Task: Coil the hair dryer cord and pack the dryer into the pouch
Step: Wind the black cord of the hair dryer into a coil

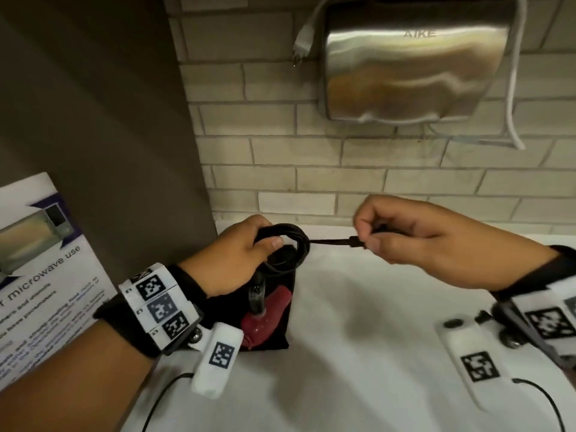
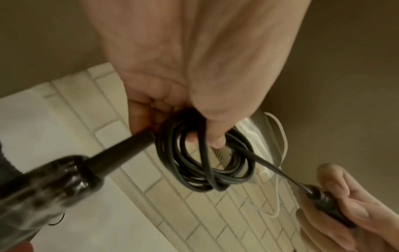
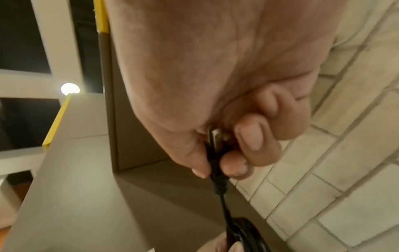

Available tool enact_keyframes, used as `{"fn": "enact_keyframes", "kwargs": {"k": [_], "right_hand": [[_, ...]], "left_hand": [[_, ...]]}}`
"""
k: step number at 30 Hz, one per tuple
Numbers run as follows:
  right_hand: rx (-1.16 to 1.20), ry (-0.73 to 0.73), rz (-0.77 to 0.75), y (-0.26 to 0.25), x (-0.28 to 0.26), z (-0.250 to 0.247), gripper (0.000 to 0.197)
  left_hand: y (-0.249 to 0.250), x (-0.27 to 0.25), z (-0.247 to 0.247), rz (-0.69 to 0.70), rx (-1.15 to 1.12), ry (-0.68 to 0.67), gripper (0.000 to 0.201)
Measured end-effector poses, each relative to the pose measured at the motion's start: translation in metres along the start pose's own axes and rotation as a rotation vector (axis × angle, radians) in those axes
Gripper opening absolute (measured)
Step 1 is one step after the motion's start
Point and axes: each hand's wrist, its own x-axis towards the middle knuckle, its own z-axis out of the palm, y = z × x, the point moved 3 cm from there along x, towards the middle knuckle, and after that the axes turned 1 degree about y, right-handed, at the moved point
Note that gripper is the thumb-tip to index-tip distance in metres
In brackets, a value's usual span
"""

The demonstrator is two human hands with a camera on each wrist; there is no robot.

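Note:
My left hand [image 1: 249,254] grips a coil of black cord [image 1: 290,244], several loops gathered in its fingers above the white counter [image 1: 374,338]. In the left wrist view the cord coil [image 2: 205,160] hangs from my curled fingers [image 2: 213,134], one strand wrapped across it. My right hand [image 1: 405,235] pinches the black plug [image 1: 358,243] and holds the last stretch of cord taut to the right. The plug [image 3: 215,153] sits between thumb and fingers. The red hair dryer [image 1: 268,313] lies below the coil on the black pouch [image 1: 288,307]. The dryer's handle [image 2: 54,184] is blurred.
A steel wall-mounted hand dryer [image 1: 414,57] with a loose white plug [image 1: 302,42] hangs on the tiled wall above. A brown panel [image 1: 109,120] and a microwave notice [image 1: 37,260] stand at the left. Wrist sensor cables trail over the counter's front.

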Motion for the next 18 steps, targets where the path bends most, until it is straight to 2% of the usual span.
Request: {"fn": "enact_keyframes", "kwargs": {"k": [1,3,6,9,13,15,16,18], "right_hand": [[0.027,0.004,0.015,0.006,-0.005,-0.003,0.01],[-0.064,0.063,0.015,0.016,-0.007,-0.007,0.009],[-0.213,0.273,0.001,0.036,-0.001,-0.009,0.012],[-0.194,0.41,-0.006,0.061,0.005,0.01,0.022],[-0.043,0.591,0.053,0.082,0.018,0.051,0.021],[0.036,0.628,0.117,0.083,0.027,0.071,0.02],[0.148,0.614,0.157,0.082,0.031,0.08,0.016],[0.534,0.588,0.191,0.076,0.036,0.089,0.017]], "left_hand": [[0.001,-0.001,-0.001,0.008,-0.009,-0.017,0.012],[0.004,-0.003,0.001,0.02,-0.042,-0.004,0.011],[0.011,-0.002,0.004,0.027,-0.113,0.058,0.015],[0.018,-0.001,0.01,0.031,-0.152,0.092,0.021],[0.027,0.001,0.024,0.053,-0.126,0.133,0.023],[0.029,0.002,0.031,0.052,-0.135,0.137,0.025],[0.029,0.003,0.034,0.048,-0.139,0.14,0.026],[0.029,0.004,0.038,0.04,-0.132,0.157,0.027]]}}
